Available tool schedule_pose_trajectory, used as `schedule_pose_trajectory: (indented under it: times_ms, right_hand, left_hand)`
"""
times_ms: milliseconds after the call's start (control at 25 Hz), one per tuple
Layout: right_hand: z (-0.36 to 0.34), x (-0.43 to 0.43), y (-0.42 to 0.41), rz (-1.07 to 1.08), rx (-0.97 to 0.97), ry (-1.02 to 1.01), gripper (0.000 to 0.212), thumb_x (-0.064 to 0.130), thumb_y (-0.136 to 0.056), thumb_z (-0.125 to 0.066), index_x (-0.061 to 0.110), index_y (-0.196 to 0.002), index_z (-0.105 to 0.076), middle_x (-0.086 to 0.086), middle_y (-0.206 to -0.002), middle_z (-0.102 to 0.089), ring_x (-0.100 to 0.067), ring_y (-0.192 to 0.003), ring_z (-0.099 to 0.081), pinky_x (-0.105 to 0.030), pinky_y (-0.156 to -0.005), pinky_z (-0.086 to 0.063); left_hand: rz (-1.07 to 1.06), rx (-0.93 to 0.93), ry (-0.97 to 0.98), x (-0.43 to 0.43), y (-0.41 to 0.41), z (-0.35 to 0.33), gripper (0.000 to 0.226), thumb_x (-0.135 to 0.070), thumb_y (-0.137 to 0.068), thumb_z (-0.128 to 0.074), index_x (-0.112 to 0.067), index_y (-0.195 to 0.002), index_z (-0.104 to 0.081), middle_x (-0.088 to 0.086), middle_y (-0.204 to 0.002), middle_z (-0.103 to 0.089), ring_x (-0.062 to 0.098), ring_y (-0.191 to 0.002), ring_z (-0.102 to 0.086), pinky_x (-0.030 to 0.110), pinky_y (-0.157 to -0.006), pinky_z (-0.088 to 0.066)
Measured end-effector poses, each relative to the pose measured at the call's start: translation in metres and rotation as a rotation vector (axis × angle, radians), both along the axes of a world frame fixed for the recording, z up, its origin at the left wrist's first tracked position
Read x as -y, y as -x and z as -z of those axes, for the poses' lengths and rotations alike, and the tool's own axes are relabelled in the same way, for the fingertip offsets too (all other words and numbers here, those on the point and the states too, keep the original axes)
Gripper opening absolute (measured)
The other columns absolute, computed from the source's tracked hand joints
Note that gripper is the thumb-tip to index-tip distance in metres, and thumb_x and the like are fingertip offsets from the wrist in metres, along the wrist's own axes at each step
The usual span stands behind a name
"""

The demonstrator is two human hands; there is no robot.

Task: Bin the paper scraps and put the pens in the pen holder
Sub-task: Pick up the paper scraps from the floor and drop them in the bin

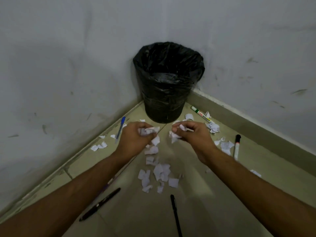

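A bin [168, 93] lined with a black bag stands in the corner of the room. Just in front of it, my left hand [136, 139] grips a bunch of white paper scraps [150, 131], and my right hand [191, 135] grips another bunch [174, 136]. More scraps [160, 173] lie scattered on the floor below my hands. A blue pen [120, 128] lies by the left wall. Two black pens [100, 204] [176, 216] lie near the bottom. A green-capped marker [201, 114] and a black-capped marker [236, 147] lie at the right. No pen holder is in view.
Grey walls meet behind the bin, with a skirting board [256, 124] along the right wall. The floor is beige tile [196, 202]. Small scrap piles lie by the left wall [99, 146] and near the right markers [225, 146].
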State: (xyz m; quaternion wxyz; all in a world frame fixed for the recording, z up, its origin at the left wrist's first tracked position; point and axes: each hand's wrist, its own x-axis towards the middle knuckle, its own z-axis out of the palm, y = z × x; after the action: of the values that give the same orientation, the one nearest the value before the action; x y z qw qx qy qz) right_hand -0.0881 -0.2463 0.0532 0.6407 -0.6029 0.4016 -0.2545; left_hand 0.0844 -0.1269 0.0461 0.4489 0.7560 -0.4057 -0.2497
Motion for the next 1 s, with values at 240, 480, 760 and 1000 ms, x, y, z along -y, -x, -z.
schedule_pose_trajectory:
  times_ms: [240, 480, 760, 1000]
  right_hand:
    - [-0.12, 0.087, -0.048, 0.148, 0.276, 0.275, 0.011, 0.003, -0.079, -0.078, 0.006, -0.089, -0.077, -0.009, -0.09, -0.076, -0.017, -0.08, -0.072, -0.029, -0.073, -0.059]
    - [-0.12, 0.14, -0.117, 0.185, -0.164, 0.551, 0.013, 0.006, -0.077, -0.076, 0.011, -0.088, -0.078, -0.006, -0.082, -0.075, -0.01, -0.068, -0.068, -0.021, -0.067, -0.06]
    - [-0.129, 0.158, -0.127, -0.103, -0.292, 0.471, 0.026, -0.003, -0.079, -0.072, 0.011, -0.101, -0.073, -0.009, -0.098, -0.067, -0.021, -0.084, -0.066, -0.035, -0.075, -0.06]
    - [-0.132, 0.147, -0.117, -0.128, -0.309, 0.439, 0.037, -0.008, -0.086, -0.057, 0.006, -0.12, -0.064, -0.014, -0.116, -0.069, -0.029, -0.103, -0.067, -0.045, -0.09, -0.058]
  left_hand:
    - [-0.143, 0.118, 0.383, 0.099, -0.048, -0.126, 0.013, -0.028, -0.073, -0.079, -0.02, -0.083, -0.077, 0.001, -0.07, -0.075, 0.018, -0.069, -0.073, 0.03, -0.067, -0.059]
    - [-0.16, 0.337, 0.07, 0.184, -0.073, -0.12, 0.018, -0.024, -0.077, -0.073, -0.012, -0.091, -0.076, 0.008, -0.087, -0.074, 0.019, -0.079, -0.069, 0.027, -0.072, -0.056]
    - [0.003, 0.306, -0.089, 0.192, -0.083, -0.13, 0.032, -0.009, -0.077, -0.069, -0.015, -0.109, -0.069, 0.005, -0.096, -0.067, 0.018, -0.084, -0.066, 0.031, -0.074, -0.059]
    - [0.084, 0.297, -0.13, 0.186, -0.08, -0.138, 0.035, -0.007, -0.077, -0.055, -0.02, -0.107, -0.069, 0.005, -0.111, -0.07, 0.022, -0.099, -0.066, 0.036, -0.089, -0.057]
